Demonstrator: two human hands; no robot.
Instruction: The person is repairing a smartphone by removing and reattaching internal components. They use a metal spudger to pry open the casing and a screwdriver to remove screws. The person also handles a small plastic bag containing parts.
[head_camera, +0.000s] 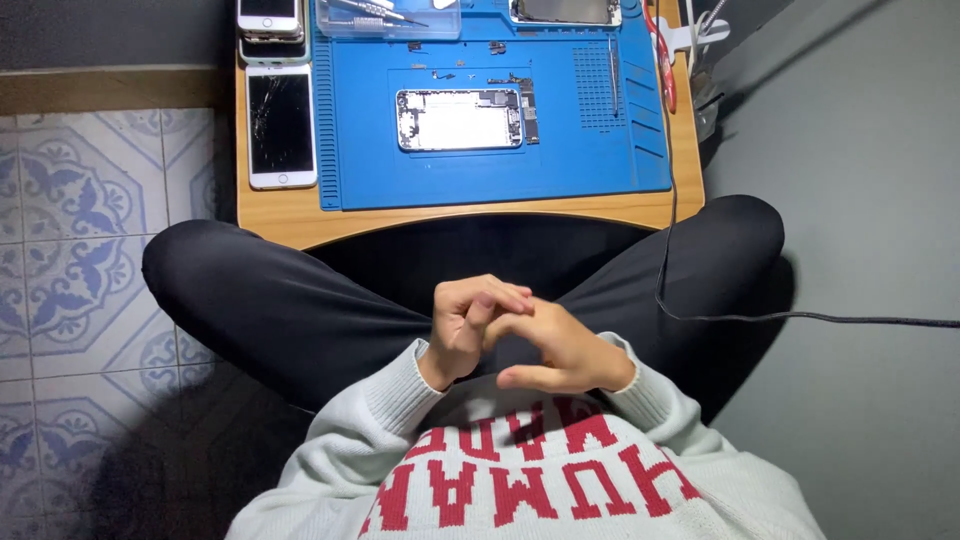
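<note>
My left hand (465, 325) and my right hand (562, 352) meet in my lap, over my crossed legs in black trousers. The left hand's fingers are curled, and their tips press against the fingers of the right hand. I see nothing held in either hand. Well ahead of the hands, a low wooden table (450, 212) carries a blue work mat (560, 170). An opened phone body (458, 119) lies on the mat with its insides showing, and small loose parts (500, 78) sit just beyond it.
A white phone with a cracked screen (281, 128) lies left of the mat, with stacked phones (270, 25) behind it. A clear box of tools (388, 18), another phone (565, 10) and a red-handled tool (662, 60) sit at the back. A black cable (800, 318) crosses my right knee. Patterned tiles (70, 250) lie left.
</note>
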